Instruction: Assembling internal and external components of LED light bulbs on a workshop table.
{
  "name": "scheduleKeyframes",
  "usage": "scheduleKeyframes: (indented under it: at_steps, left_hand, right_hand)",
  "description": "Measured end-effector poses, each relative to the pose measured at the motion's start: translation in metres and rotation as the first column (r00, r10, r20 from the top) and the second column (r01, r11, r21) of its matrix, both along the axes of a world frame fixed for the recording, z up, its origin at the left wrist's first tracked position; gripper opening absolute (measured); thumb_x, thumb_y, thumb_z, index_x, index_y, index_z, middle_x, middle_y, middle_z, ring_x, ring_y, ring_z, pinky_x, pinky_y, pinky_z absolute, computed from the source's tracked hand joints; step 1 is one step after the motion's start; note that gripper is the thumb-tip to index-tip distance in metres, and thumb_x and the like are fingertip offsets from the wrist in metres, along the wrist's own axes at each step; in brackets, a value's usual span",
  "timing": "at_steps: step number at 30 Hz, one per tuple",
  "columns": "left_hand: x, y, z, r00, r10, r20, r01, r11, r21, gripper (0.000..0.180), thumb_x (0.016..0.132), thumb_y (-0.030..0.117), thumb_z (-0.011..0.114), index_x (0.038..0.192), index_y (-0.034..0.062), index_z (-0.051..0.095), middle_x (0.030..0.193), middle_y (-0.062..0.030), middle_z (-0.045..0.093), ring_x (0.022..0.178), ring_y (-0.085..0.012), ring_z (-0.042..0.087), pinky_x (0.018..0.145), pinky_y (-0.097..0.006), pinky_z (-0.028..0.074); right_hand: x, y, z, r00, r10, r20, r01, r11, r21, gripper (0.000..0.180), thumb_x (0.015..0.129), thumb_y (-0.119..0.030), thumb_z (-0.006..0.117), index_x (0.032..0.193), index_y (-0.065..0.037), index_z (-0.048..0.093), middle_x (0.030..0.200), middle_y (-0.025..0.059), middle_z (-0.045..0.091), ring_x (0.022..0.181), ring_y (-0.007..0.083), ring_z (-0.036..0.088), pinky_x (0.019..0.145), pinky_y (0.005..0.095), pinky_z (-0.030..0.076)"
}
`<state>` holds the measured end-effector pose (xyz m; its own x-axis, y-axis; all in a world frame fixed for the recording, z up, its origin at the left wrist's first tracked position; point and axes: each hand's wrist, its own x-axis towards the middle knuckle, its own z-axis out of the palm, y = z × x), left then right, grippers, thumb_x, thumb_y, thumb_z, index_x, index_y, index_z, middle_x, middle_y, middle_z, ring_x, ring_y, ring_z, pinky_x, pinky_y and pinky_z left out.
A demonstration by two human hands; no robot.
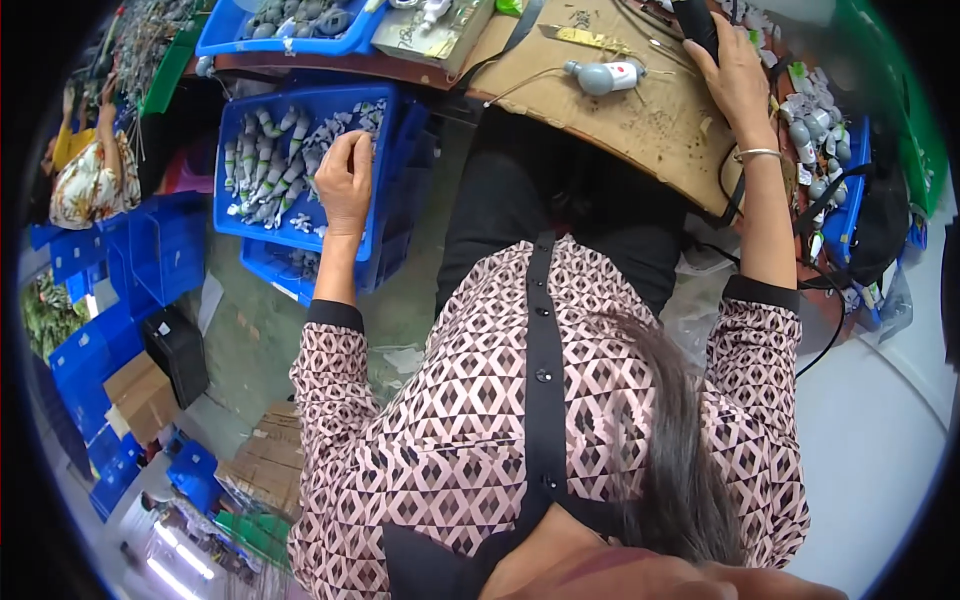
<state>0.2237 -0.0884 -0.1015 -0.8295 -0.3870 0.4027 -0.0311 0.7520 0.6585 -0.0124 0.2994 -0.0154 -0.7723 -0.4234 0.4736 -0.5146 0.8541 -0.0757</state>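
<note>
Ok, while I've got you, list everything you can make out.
bulb-shaped piece: one, grey and white, on the tabletop
tabletop: one, brown, upper right
slim object: one, black, in the right hand, kind unclear
upper crate: one, blue, under the left hand, holding many grey-and-white pieces
lower crate: one, blue, beneath it
tray: one, blue, top left
cardboard boxes: at least two, brown, lower left
another person: one, yellow and floral clothing, far left
left hand: one, bare, over the upper crate
right hand: one, bare, over the tabletop
</note>
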Motion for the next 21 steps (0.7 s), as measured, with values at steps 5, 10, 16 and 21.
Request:
scheduleKeyframes:
  at_steps: [5, 10, 16, 21]
  left_hand:
    - [0.057, -0.009, -0.043, 0.986, 0.044, 0.159, -0.048, 0.999, 0.017, 0.010, 0.093, 0.009, 0.056, 0.090, 0.0022, 0.063, 0.075, -0.0105, 0.064, 0.067, -0.0255, 0.063, 0.062, -0.034, 0.048]
    - [0.048, 0.010, -0.077, 0.968, -0.068, 0.242, 0.042, 0.993, 0.112, 0.013, 0.092, 0.012, 0.056, 0.091, 0.0026, 0.064, 0.075, -0.0125, 0.065, 0.067, -0.0259, 0.064, 0.062, -0.036, 0.049]
    - [0.040, 0.026, -0.117, 0.915, -0.194, 0.354, 0.183, 0.981, 0.063, 0.010, 0.085, 0.010, 0.060, 0.084, 0.0012, 0.065, 0.080, -0.0181, 0.065, 0.074, -0.0371, 0.063, 0.066, -0.043, 0.050]
    - [0.003, 0.048, -0.139, 0.781, -0.276, 0.561, 0.219, 0.961, 0.168, 0.015, 0.083, 0.007, 0.056, 0.095, 0.0033, 0.064, 0.079, -0.0234, 0.062, 0.075, -0.0431, 0.061, 0.064, -0.049, 0.047]
  right_hand:
    - [0.103, -0.050, 0.028, 0.764, 0.574, 0.296, -0.580, 0.811, -0.078, 0.013, 0.083, -0.011, 0.060, 0.092, -0.002, 0.061, 0.087, 0.0148, 0.061, 0.081, 0.0334, 0.061, 0.072, 0.0412, 0.050]
    - [0.159, -0.060, -0.117, 0.323, -0.001, 0.946, -0.738, 0.626, 0.253, 0.021, 0.076, -0.011, 0.057, 0.087, 0.000, 0.071, 0.090, 0.0204, 0.069, 0.085, 0.0339, 0.068, 0.075, 0.0409, 0.053]
    - [0.146, 0.029, -0.244, 0.100, 0.306, 0.947, -0.519, 0.828, -0.213, 0.039, 0.081, -0.023, 0.061, 0.116, -0.008, 0.066, 0.119, 0.0203, 0.063, 0.111, 0.0360, 0.061, 0.093, 0.0459, 0.048]
    - [0.179, 0.003, -0.246, 0.156, 0.361, 0.920, -0.443, 0.858, -0.261, 0.038, 0.082, -0.023, 0.060, 0.116, -0.009, 0.065, 0.118, 0.0202, 0.063, 0.109, 0.0358, 0.061, 0.092, 0.0456, 0.048]
